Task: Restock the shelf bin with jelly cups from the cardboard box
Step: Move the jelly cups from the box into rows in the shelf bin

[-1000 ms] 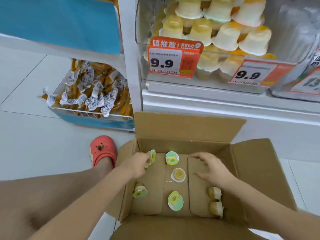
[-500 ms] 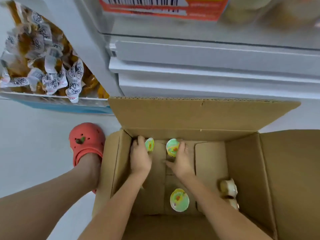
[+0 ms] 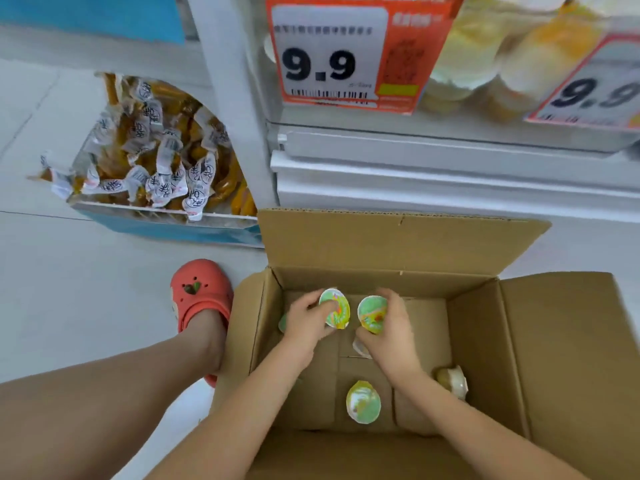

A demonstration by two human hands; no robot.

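Left hand (image 3: 306, 322) grips jelly cup (image 3: 335, 308), right hand (image 3: 391, 329) grips second cup (image 3: 372, 314); foil lids face up, inside cardboard box (image 3: 485, 341)

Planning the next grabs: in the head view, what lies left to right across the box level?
Red clog → left hand → its cup → right hand's cup → right hand → tipped cup by the box's right wall.

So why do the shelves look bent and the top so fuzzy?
Head view: the wide-angle lens bows the white shelf rail; the yellow jelly cups in the shelf bin are blurred, while the orange 9.9 price tag reads clearly; soft, even light, faint shadows.
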